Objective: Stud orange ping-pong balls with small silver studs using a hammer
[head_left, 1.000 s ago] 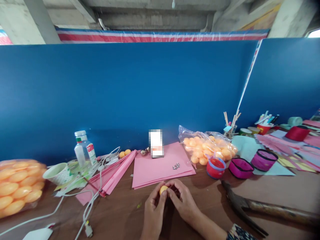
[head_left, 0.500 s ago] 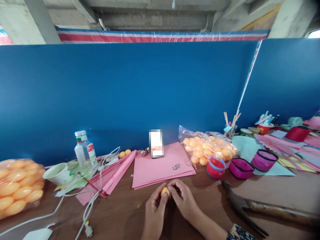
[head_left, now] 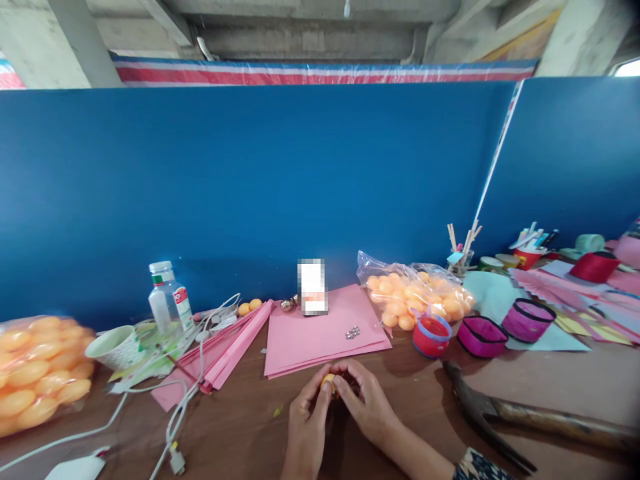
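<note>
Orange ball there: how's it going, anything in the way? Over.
Left fingers, right fingers on orange ball. Ball partly hidden. Wooden-handled tool off right, apart.

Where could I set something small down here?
Bare tabletop shows between the white cable's plug and the left hand, bar a tiny green scrap; between the right hand and the hammer; and behind its handle, in front of the magenta rings. It's crowded around the bottle and paper cup, and far right, among papers.

Soft diffuse light, stretched edges, far right apparently blurred
</note>
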